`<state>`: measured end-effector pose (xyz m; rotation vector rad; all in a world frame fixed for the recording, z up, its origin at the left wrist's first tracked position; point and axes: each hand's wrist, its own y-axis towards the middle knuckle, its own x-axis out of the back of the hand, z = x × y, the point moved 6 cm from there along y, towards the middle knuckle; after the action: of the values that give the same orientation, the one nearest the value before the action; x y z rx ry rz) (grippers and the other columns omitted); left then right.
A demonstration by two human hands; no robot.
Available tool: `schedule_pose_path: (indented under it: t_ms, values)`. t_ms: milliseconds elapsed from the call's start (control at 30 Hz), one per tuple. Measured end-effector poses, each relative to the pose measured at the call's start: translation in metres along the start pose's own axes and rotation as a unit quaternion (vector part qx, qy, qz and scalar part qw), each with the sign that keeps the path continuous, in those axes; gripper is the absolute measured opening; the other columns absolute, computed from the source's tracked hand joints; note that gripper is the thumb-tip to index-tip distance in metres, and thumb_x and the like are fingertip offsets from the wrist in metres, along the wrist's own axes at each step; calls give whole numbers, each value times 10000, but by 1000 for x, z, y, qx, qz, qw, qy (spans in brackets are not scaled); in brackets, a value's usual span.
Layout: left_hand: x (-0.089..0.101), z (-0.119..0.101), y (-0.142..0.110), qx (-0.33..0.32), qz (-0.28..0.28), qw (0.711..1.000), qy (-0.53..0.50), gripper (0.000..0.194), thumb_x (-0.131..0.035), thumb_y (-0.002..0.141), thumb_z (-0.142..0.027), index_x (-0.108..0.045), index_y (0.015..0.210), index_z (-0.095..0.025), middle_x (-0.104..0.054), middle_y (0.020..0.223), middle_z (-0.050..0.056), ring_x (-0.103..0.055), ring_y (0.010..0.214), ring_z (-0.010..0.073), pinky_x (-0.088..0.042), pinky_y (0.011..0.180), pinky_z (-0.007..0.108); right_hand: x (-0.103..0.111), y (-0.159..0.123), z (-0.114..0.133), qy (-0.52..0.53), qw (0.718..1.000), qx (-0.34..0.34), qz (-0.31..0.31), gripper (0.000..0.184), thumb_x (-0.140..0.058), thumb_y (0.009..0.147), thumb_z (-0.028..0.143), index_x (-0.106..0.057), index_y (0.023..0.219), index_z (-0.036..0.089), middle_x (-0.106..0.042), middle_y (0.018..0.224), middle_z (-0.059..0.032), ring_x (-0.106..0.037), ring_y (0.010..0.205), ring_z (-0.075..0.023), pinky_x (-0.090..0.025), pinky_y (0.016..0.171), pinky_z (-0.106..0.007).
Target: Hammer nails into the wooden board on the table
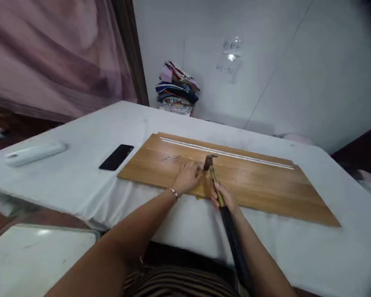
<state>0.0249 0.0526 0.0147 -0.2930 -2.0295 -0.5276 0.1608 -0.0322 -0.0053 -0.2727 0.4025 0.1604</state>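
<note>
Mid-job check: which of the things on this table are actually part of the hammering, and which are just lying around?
In use:
right hand gripping the hammer
left hand pressed on the wooden board
loose nails on the board
white strip along the board's far edge

Lying about:
black phone
white remote-like object
stack of folded cloths by the wall

We cannot make out what our left hand [188, 176] pinches against the wooden board [235, 181]; its fingers cover it. The small metal bits [171, 158] beside it are too tiny to identify. The wall writing [225, 69] blurs.
</note>
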Motion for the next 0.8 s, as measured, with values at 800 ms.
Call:
schedule_pose_path:
  t_ms: [800]
  values:
    - [2,2,3,43,-8,999,7,212,-513,934,-164,-664,1081,-180,-673,1223,124,-582,1208,263,-447,1078,423,-5,-4,5,-9,1000,13,5,574,-753,747,589,-513,1115,220,-485,513,149,-394,289,-77,-284,294,-200]
